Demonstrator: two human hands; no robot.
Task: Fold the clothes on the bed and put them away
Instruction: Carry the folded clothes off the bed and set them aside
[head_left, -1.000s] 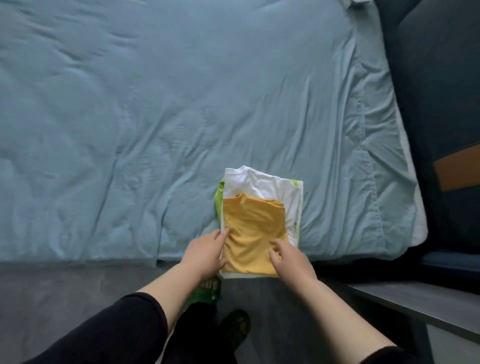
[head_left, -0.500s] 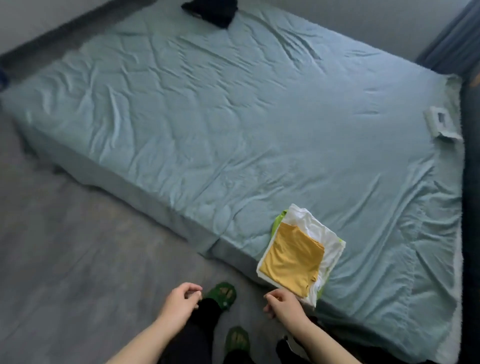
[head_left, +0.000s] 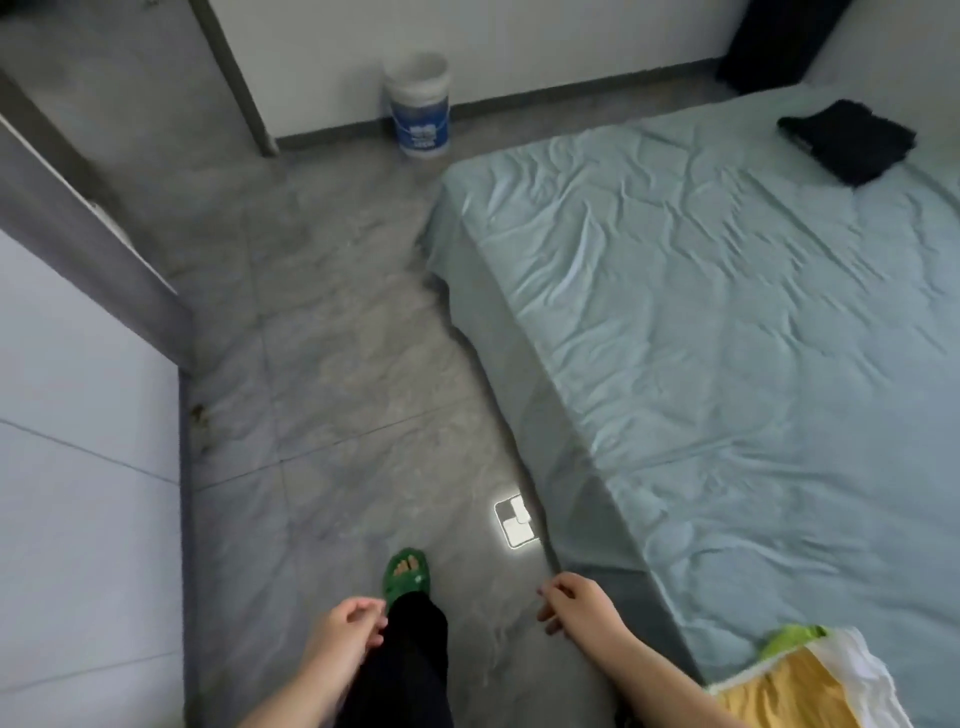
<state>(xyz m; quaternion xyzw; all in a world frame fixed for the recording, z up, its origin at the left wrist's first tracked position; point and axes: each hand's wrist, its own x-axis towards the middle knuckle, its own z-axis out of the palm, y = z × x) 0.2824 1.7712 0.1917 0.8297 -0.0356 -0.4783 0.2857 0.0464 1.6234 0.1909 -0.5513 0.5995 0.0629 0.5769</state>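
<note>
A folded pile of clothes (head_left: 800, 686), yellow on top of white and green, lies at the near edge of the bed (head_left: 727, 332) in the lower right corner. A dark folded garment (head_left: 847, 141) sits at the bed's far corner. My left hand (head_left: 345, 636) hangs over the floor beside my leg, fingers loosely curled, holding nothing. My right hand (head_left: 579, 605) hovers by the bed's side edge, left of the pile, fingers loosely curled and empty.
Grey tiled floor (head_left: 322, 395) runs between the bed and a pale cabinet or wall (head_left: 78, 467) on the left. A white and blue bucket (head_left: 418, 104) stands by the far wall. My foot in a green slipper (head_left: 408, 571) is on the floor.
Both hands have left the folded pile and dropped to my sides. The view has swung left, so the pile now sits in the lower right corner.
</note>
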